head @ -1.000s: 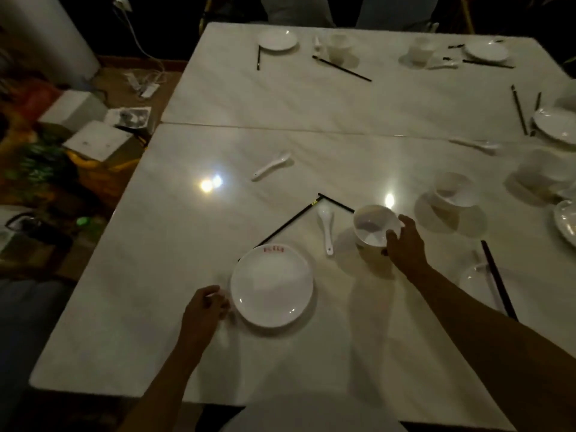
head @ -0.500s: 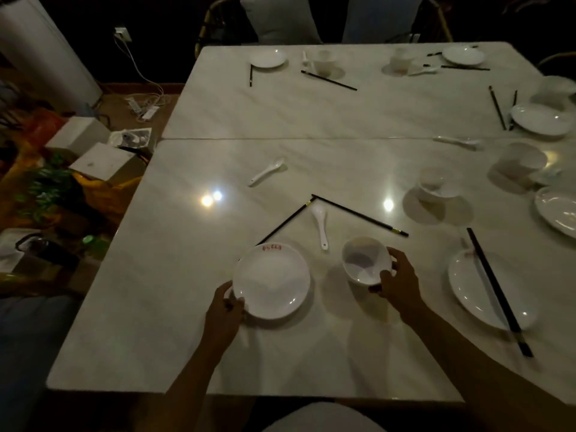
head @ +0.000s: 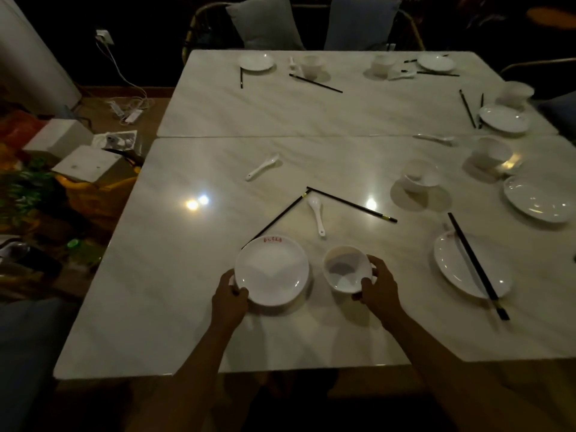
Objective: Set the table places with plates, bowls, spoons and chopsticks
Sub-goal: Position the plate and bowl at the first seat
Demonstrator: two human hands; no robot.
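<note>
A white plate with red lettering [head: 271,271] lies on the marble table [head: 174,307] near the front edge. My left hand [head: 229,299] grips its near-left rim. Just to its right stands a white bowl [head: 345,269], and my right hand [head: 375,283] is closed around its right side. Behind them lie a white spoon [head: 317,213] and two black chopsticks, one [head: 276,217] slanting left and one [head: 352,204] slanting right, their far ends meeting in a V.
Another spoon [head: 261,166] lies further back on the left. To the right are a plate [head: 470,265] with a chopstick [head: 477,265] across it, a bowl [head: 420,174], more plates and bowls. Settings line the far table. Boxes and cables clutter the floor at left.
My right hand has drawn the bowl back from beside the chopsticks to right next to the plate. My left hand has closed on the plate's rim.
</note>
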